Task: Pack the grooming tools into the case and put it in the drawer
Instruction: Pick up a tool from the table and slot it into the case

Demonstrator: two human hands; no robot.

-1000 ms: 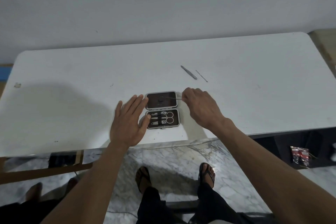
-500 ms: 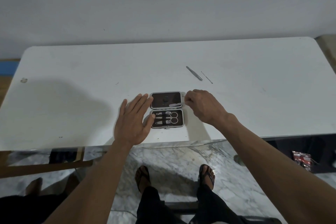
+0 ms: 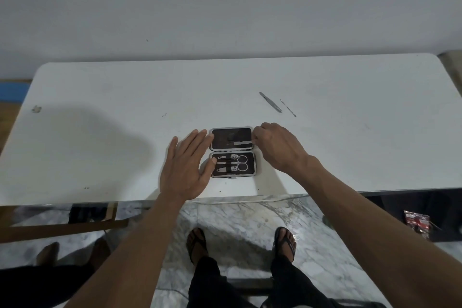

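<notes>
Presently, a small dark-lined grooming case with a grey rim (image 3: 232, 152) lies open flat on the white rectangular table (image 3: 100, 132), near its front edge. Its near half holds silver scissors (image 3: 242, 166) and clippers under a strap. Left hand (image 3: 186, 170) is spread wide, flat, fingers against the case's left side. Right hand (image 3: 275, 147) is pinched narrow on a thin flat metal tool (image 3: 241, 142) lying across the far half. Well beyond the case, metal tweezers (image 3: 271, 102) and a thin metal pick (image 3: 288, 107) lie loose, side by side, apart
</notes>
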